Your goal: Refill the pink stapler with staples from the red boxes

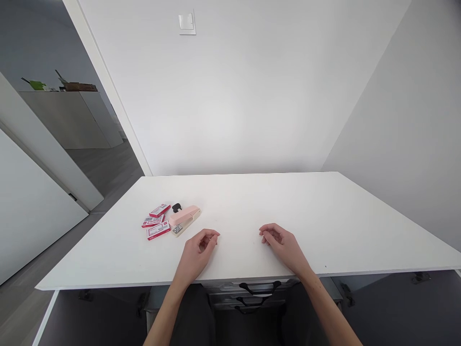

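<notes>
My left hand rests on the white table near its front edge, fingers loosely curled with nothing in them. My right hand lies a little to the right, also loosely curled and holding nothing. A pink stapler with a black part at its back lies to the left of my left hand, about a hand's width away. Three small red and white staple boxes lie just left of the stapler. Neither hand touches them.
White walls stand behind and to the right of the table. A light switch is on the back wall. An open doorway at the left shows a cabinet with items on top. Drawer handles show under the table's front edge.
</notes>
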Tool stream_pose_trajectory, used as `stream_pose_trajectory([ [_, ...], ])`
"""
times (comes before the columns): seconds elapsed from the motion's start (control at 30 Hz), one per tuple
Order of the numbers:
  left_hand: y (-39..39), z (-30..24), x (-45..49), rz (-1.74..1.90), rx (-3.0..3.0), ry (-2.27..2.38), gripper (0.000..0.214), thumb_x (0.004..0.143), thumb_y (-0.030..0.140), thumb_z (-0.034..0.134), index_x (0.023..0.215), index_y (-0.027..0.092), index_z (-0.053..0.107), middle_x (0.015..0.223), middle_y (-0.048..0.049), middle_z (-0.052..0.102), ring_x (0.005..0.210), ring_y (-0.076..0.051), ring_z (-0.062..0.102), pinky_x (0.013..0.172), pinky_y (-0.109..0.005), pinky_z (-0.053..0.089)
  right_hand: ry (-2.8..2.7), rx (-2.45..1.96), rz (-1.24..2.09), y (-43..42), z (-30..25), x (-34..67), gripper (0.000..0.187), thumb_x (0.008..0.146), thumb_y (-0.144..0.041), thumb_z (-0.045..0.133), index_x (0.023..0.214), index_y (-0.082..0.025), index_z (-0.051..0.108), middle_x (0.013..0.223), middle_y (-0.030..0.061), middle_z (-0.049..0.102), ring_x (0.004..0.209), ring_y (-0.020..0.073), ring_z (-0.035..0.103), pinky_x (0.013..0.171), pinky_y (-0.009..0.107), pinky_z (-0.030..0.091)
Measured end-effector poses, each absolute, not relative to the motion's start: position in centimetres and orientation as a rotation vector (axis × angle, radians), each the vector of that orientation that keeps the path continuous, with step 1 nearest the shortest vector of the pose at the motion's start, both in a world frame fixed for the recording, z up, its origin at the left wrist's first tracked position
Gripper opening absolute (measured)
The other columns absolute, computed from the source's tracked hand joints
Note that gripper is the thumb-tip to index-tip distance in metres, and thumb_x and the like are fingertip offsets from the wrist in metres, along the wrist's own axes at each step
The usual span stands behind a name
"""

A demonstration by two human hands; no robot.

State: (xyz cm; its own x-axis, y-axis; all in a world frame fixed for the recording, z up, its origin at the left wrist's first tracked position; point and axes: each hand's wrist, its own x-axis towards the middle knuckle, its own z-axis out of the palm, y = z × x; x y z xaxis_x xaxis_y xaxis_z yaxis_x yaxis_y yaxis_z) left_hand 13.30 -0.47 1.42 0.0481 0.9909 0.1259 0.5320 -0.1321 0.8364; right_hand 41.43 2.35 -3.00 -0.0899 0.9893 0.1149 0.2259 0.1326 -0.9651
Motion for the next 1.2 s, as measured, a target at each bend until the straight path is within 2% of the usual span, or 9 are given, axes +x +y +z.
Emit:
stream_pose_trajectory([
  [0.4,-0.6,1.94,13.58,0.998,1.725,1.574,0.034,0.093,0.052,0.053,0.099,0.023,0.071,0.082,-0.0022,0.07,0.075,-0.019,0.062,0.071,-0.029,0.048,-1.48,-1.239,1.06,2.28,-2.72,41.43,0.032,0.092,-0.053,0.058,0.1,-0.024,0.069,0.096,0.0065,0.073,0.085,0.0224,0.067,0.08,0.036,0.051],
  [0.9,-0.7,2.08,13.59,1.005,1.727,1.588,0.033,0.093,0.05,0.054,0.099,0.023,0.071,0.08,-0.0014,0.067,0.075,-0.018,0.061,0.069,-0.028,0.047,-1.465,-1.209,1.055,2.25,-2.72,41.42,0.033,0.092,-0.054,0.058,0.098,-0.024,0.07,0.095,0.0066,0.073,0.08,0.0212,0.067,0.077,0.035,0.052],
  [1.2,-0.73,2.09,13.63,1.018,1.718,1.59,0.034,0.092,0.052,0.054,0.097,0.024,0.072,0.081,-0.0023,0.069,0.076,-0.019,0.063,0.07,-0.029,0.049,-1.483,-1.236,1.057,2.3,-2.86,41.4,0.034,0.093,-0.055,0.057,0.099,-0.025,0.07,0.095,0.0066,0.073,0.083,0.0227,0.068,0.077,0.036,0.052],
])
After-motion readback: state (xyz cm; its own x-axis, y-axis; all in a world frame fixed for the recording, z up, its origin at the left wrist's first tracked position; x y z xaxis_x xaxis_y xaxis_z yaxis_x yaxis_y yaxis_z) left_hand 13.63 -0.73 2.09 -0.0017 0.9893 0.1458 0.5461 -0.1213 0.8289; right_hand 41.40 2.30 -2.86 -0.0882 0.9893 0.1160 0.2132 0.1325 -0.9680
